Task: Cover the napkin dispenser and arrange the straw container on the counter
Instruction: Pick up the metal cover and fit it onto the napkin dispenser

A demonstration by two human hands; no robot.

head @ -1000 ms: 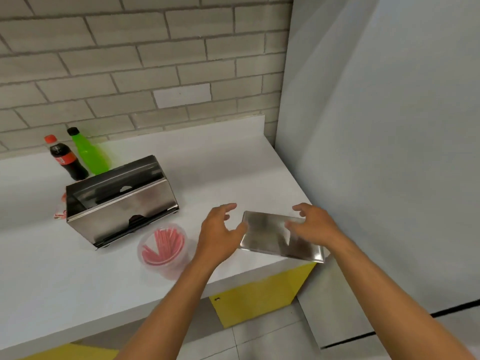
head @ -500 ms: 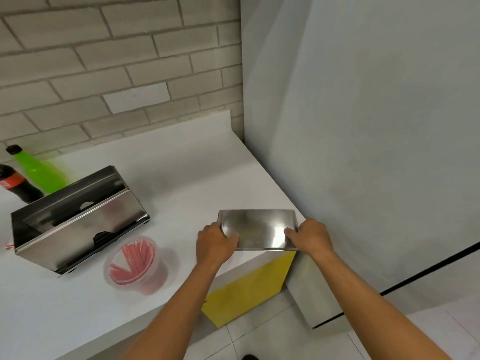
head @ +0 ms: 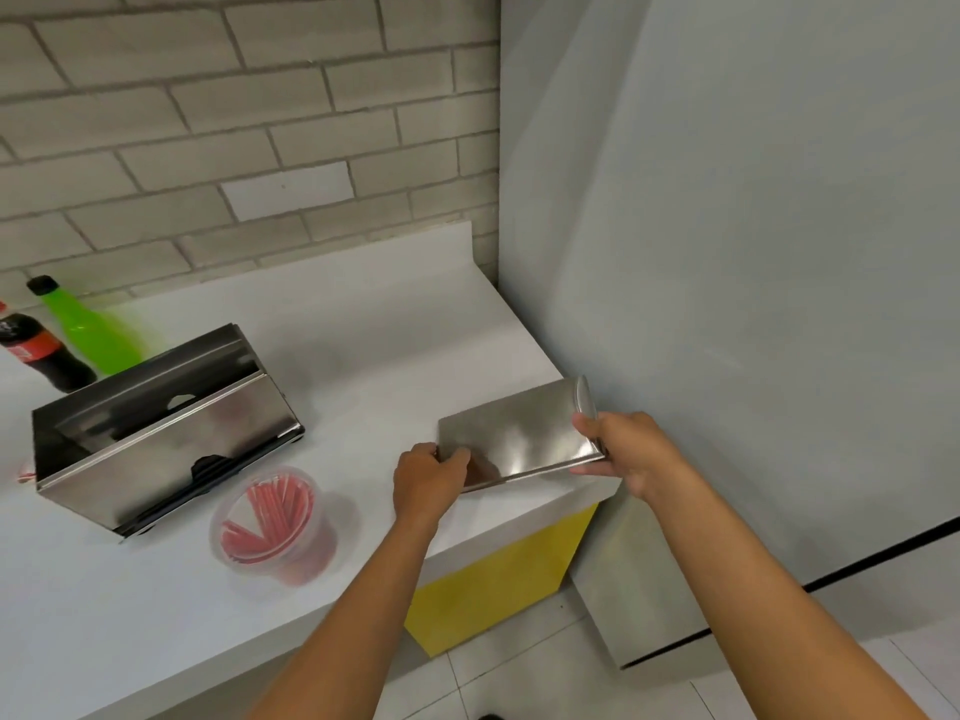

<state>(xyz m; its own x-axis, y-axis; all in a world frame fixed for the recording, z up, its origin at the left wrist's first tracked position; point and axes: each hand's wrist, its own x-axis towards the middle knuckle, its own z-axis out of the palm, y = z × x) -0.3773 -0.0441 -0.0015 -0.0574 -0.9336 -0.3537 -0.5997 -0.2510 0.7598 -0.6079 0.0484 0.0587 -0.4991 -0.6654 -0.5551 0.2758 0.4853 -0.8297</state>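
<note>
1. Both hands hold the steel cover (head: 519, 439) by its short ends: the left hand (head: 428, 483) pinches the near-left corner, thumb on top; the right hand (head: 628, 454) clamps the right end, fingers curled under, thumb on the upper face.
2. The cover is tilted, its far-right end raised, its near edge just above the counter (head: 363, 324) corner. It looks lifted clear, though contact at the near edge cannot be ruled out.
3. Step in hand, as I judge it: carrying the cover to the dispenser. Covering is not yet done.
4. The dispenser (head: 161, 433) sits well to the left of the grip, its top open and angled. The next move calls for a leftward carry, then turning the cover to match that slant before seating it.
5. The straw tub (head: 272, 519) stands between grip and dispenser, just in front of the dispenser; the carry should pass above it.
6. Both forearms reach forward, the wrists nearly straight.
7. Two bottles (head: 78, 335) stand behind the dispenser.
</note>
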